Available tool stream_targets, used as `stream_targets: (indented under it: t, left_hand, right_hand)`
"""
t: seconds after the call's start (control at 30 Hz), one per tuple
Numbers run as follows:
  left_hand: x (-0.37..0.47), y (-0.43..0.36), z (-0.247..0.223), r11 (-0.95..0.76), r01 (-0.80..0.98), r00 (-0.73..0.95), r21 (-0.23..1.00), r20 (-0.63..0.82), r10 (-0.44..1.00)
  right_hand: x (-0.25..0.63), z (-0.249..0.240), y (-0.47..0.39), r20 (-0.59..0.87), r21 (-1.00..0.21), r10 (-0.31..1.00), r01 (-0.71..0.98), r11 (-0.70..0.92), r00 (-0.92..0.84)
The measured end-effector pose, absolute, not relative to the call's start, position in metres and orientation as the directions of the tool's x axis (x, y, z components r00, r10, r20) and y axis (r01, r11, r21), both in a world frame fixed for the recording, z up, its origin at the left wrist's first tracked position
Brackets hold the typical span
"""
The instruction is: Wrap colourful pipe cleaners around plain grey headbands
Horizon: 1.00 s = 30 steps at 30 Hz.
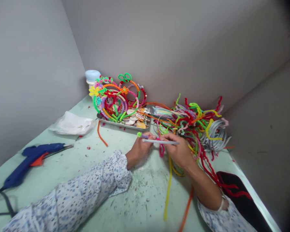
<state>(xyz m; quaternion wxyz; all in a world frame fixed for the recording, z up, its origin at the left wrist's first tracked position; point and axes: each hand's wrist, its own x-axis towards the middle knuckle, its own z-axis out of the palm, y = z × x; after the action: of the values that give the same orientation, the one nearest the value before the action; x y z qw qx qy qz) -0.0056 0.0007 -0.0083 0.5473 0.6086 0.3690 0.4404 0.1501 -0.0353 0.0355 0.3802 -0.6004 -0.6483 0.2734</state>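
Note:
My left hand (140, 149) is closed on a thin pale-grey headband (166, 142), seen nearly edge-on. Green and purple fuzzy pipe cleaner covers the end that sticks out past my left fingers. My right hand (177, 149) pinches the band and a bright pink pipe cleaner (161, 150), which hangs in a small loop between the two hands. My fingertips partly hide where the pink strand meets the band. Both hands are close together above the table, just in front of a metal tray (122, 125).
Finished colourful headbands (116, 96) and shell-like pieces fill the tray. Loose pipe cleaners (193, 119) and grey bands (215, 138) lie piled at right. A blue glue gun (33, 158), a plastic bag (73, 124), a blue-lidded bottle (92, 76) and a black case (241, 196) surround the workspace.

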Motion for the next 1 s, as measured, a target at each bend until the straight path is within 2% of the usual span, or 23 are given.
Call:
stream_targets:
  t: [0.33,0.6,0.8,1.0]
  left_hand:
    - [-0.006,0.0,-0.004,-0.107,-0.032,0.343,0.994,0.112,0.933]
    - [-0.007,-0.001,-0.002,-0.151,-0.027,0.354,0.988,0.151,0.923]
    - [-0.006,-0.004,0.002,-0.161,-0.012,0.346,0.987,0.155,0.925]
    - [-0.005,-0.005,0.003,-0.201,0.028,0.331,0.979,0.18,0.926]
  right_hand:
    - [0.152,0.039,-0.035,0.167,-0.799,0.986,0.589,0.122,0.022]
    - [0.152,0.044,-0.036,0.107,-0.831,0.994,0.551,0.081,0.015]
    - [0.15,0.045,-0.037,0.015,-0.899,1.0,0.438,0.005,0.018]
    - [0.154,0.026,-0.032,-0.024,-0.958,1.0,0.284,-0.026,0.013]
